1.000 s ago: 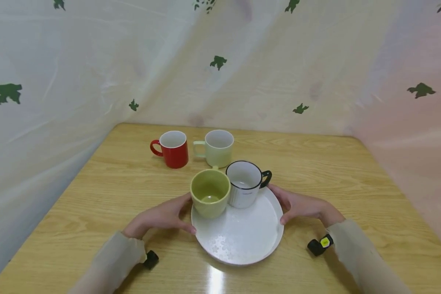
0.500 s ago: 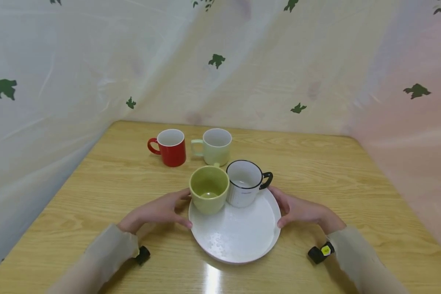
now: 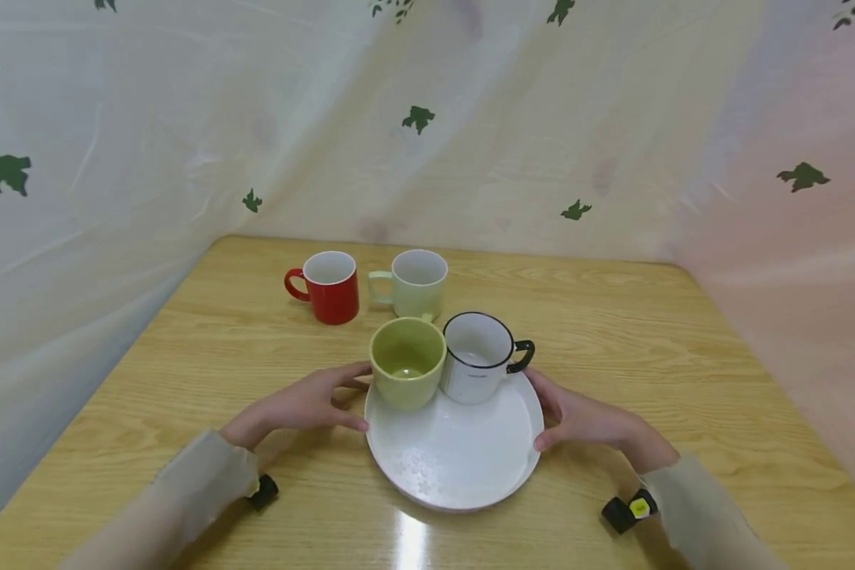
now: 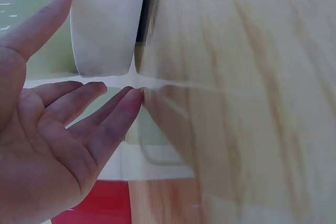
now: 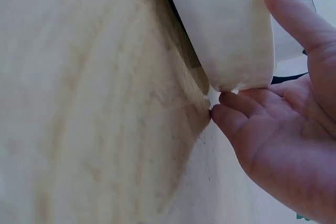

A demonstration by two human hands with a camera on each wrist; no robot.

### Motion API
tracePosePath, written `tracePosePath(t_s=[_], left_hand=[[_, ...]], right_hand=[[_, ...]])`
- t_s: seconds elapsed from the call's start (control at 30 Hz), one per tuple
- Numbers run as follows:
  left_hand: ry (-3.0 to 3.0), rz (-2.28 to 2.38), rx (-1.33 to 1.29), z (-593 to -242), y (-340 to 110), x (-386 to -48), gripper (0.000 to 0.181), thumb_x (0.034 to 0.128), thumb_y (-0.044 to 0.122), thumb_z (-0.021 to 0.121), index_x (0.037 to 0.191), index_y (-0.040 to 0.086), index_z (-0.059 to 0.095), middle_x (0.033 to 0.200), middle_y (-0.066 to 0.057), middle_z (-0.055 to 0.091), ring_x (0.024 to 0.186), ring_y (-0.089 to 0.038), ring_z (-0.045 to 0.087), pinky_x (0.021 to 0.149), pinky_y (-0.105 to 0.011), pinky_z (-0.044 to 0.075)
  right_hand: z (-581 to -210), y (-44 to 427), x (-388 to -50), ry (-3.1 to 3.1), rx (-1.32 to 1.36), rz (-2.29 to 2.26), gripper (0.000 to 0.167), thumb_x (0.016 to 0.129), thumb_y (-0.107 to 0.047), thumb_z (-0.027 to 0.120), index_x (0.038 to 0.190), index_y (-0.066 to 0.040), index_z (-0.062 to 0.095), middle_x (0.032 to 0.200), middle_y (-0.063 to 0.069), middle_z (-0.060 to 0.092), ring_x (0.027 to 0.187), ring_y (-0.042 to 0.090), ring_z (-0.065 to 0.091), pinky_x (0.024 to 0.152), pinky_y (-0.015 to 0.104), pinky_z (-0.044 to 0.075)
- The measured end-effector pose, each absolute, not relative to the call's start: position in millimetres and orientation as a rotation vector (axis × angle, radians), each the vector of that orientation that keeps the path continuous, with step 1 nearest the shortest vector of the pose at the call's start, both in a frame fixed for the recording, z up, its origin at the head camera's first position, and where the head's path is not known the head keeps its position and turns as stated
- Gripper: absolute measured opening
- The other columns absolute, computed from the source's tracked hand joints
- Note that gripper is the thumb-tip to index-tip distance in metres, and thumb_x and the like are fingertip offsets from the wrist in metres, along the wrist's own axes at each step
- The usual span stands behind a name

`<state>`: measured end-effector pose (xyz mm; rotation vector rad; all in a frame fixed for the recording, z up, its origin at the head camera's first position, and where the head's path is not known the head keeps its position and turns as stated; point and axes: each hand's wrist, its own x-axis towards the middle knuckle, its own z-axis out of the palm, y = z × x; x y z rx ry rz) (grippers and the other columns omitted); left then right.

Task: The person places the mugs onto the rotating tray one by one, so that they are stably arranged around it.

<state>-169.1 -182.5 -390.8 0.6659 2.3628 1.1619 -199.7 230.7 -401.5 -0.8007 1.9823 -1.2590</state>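
Observation:
A round white tray lies on the table, bearing a yellow-green mug and a white mug with black rim and handle near its back edge. My left hand is at the tray's left side, fingers spread and loosely extended; whether its thumb touches the rim is unclear. At the right side, my right hand has its thumb against the rim. In the right wrist view, the fingertips of the right hand meet the lower edge of the tray.
Behind the tray stand a red mug and a pale green mug, both with handles to the left. A pale curtain with green bird shapes surrounds the back and sides of the wooden table.
My left hand has shifted left and loosened slightly at the tray. Both mugs sit slightly farther right on the tray. The head view has shifted a little.

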Motion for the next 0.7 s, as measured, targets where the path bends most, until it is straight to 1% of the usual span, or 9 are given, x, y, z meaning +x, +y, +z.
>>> tracePosePath(t_s=[0.03,0.1,0.17,0.23,0.33,0.47,0.63,0.7], left_hand=[[2.372,1.166,0.657,-390.7,-183.5,-169.8,0.087,0.0839,0.03,0.076,0.151,0.004,0.028,0.155,-0.018,0.033,0.133,-0.042,0.045,0.102,-0.053,0.048],[2.393,1.179,0.641,-390.3,-186.1,-171.4,0.085,0.0847,0.03,0.075,0.152,0.006,0.028,0.155,-0.017,0.034,0.132,-0.041,0.047,0.101,-0.052,0.049],[2.415,1.21,0.632,-389.8,-189.4,-173.5,0.085,0.0849,0.029,0.075,0.152,0.006,0.028,0.155,-0.017,0.035,0.131,-0.041,0.048,0.1,-0.051,0.05],[2.433,1.253,0.624,-388.1,-193.3,-176.1,0.084,0.0852,0.027,0.074,0.152,0.006,0.028,0.155,-0.017,0.035,0.132,-0.041,0.047,0.1,-0.049,0.051],[2.471,1.325,0.618,-383.4,-199.3,-180.5,0.082,0.0857,0.024,0.074,0.152,0.007,0.029,0.154,-0.018,0.036,0.134,-0.042,0.044,0.099,-0.048,0.052],[2.579,1.397,0.601,-373.6,-207.5,-186.4,0.077,0.0872,0.02,0.072,0.151,0.009,0.032,0.153,-0.018,0.039,0.136,-0.043,0.041,0.1,-0.053,0.049],[2.75,1.418,0.529,-364.9,-219.2,-197.1,0.075,0.087,0.015,0.072,0.151,0.008,0.033,0.151,-0.017,0.042,0.138,-0.039,0.04,0.104,-0.055,0.044],[2.796,1.422,0.492,-362.0,-224.3,-201.3,0.074,0.0869,0.013,0.072,0.15,0.007,0.033,0.151,-0.018,0.042,0.139,-0.038,0.039,0.105,-0.056,0.043]], right_hand=[[-401.9,230.7,-198.3,1.989,-0.803,-1.264,0.114,0.08,-0.019,0.08,0.155,-0.007,-0.006,0.161,0.022,0.009,0.145,0.043,0.019,0.104,0.005,0.029],[-402.4,230.1,-195.5,2.007,-0.791,-1.268,0.114,0.08,-0.018,0.08,0.155,-0.008,-0.006,0.162,0.021,0.009,0.145,0.042,0.02,0.104,0.005,0.029],[-403.4,229.7,-192.7,2.021,-0.79,-1.278,0.114,0.08,-0.017,0.08,0.155,-0.008,-0.005,0.161,0.022,0.011,0.143,0.042,0.024,0.103,0.005,0.03],[-404.1,229.6,-190.1,2.035,-0.791,-1.286,0.113,0.08,-0.016,0.08,0.155,-0.008,-0.004,0.161,0.022,0.013,0.142,0.042,0.026,0.103,0.005,0.031],[-404.1,229.0,-185.9,2.056,-0.77,-1.298,0.114,0.079,-0.016,0.08,0.156,-0.01,-0.004,0.161,0.02,0.012,0.144,0.042,0.024,0.103,0.004,0.029],[-403.8,227.7,-180.4,2.084,-0.754,-1.307,0.115,0.08,-0.017,0.08,0.156,-0.009,-0.006,0.162,0.021,0.009,0.146,0.043,0.018,0.102,0.003,0.027],[-405.4,226.3,-173.9,2.11,-0.76,-1.315,0.112,0.081,-0.016,0.078,0.155,-0.005,-0.005,0.159,0.027,0.013,0.143,0.048,0.021,0.101,0.003,0.028],[-406.7,226.0,-171.4,2.117,-0.756,-1.32,0.111,0.081,-0.016,0.078,0.155,-0.005,-0.004,0.158,0.028,0.014,0.143,0.048,0.021,0.101,0.004,0.028]])
